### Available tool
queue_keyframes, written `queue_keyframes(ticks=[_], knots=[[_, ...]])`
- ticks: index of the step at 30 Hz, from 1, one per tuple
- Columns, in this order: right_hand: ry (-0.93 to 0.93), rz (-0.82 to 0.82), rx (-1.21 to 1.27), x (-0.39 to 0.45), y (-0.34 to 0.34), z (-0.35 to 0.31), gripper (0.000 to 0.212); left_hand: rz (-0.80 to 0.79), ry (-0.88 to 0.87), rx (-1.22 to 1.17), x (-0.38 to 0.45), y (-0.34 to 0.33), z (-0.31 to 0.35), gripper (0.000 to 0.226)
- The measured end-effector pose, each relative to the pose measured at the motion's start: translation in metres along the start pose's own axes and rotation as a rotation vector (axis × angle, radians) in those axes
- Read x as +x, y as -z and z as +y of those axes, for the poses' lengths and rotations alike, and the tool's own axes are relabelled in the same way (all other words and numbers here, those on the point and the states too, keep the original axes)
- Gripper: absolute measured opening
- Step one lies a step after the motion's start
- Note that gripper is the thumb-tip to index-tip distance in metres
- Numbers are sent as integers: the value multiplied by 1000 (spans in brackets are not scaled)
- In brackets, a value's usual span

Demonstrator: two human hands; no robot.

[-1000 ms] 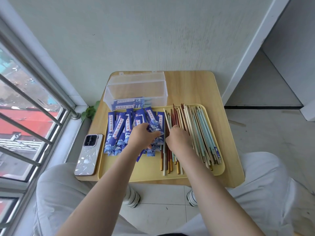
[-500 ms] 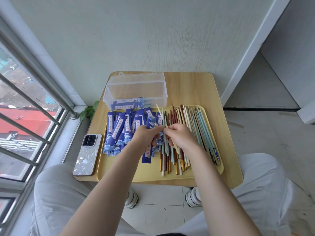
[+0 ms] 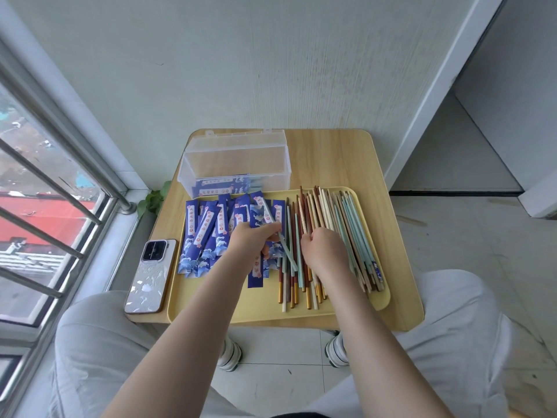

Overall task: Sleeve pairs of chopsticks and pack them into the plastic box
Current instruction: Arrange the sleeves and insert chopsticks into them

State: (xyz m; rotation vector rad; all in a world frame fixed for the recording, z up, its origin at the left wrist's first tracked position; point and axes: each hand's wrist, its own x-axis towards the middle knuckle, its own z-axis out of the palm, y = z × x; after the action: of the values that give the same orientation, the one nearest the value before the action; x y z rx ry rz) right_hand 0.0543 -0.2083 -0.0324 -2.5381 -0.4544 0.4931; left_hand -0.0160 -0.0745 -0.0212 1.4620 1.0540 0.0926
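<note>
The left hand [image 3: 251, 241] was over the blue paper sleeves [image 3: 211, 233] on the left half of the yellow tray [image 3: 211, 312], and its fingers were curled around a pale green chopstick [image 3: 283, 245], which lay tilted across the hand from upper left to lower right. Under this hand there was also one blue sleeve [image 3: 256, 274], but I could not tell if the hand held it too. The right hand [image 3: 324, 250] rested on the pile of loose chopsticks [image 3: 340, 233] on the right half of the tray; its fingers were bent downward into the pile, and what they held, if anything, was hidden. The plastic box [image 3: 238, 164] stood open on the desk [image 3: 337, 158] just behind the tray, with some sleeved pairs [image 3: 223, 187] lying on its bottom. A phone [image 3: 150, 276] lay on the desk beside the left edge of the tray.
</note>
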Motion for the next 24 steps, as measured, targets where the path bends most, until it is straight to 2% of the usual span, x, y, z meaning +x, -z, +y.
queue_keyframes(ticks=[2, 5, 7, 10, 12, 16, 20, 22, 24], knots=[[23, 49, -128, 0, -1, -3, 32, -5, 17, -14, 0, 0, -2, 41], [109, 53, -113, 0, 6, -8, 19, -1, 55, -98, 3, 3, -6, 39], [172, -45, 92, -1, 14, -13, 15, 15, 88, -228, 7, 6, -7, 36], [194, -274, 585, -7, 24, -20, 31, -8, 131, -477, 11, 11, -7, 21], [223, -304, 775, -9, 23, -24, 37, -30, 142, -576, 12, 12, -5, 20], [235, -147, 909, -12, 13, -31, 21, -88, 119, -601, 5, 11, -1, 19], [344, -6, 738, -6, 2, -35, 16, -134, 122, -586, -1, 9, 0, 19], [407, 62, 626, -5, 0, -38, 14, -173, 114, -569, -3, 10, 1, 27], [438, 129, 617, -5, 1, -41, 11, -228, 98, -520, -5, 13, 1, 31]])
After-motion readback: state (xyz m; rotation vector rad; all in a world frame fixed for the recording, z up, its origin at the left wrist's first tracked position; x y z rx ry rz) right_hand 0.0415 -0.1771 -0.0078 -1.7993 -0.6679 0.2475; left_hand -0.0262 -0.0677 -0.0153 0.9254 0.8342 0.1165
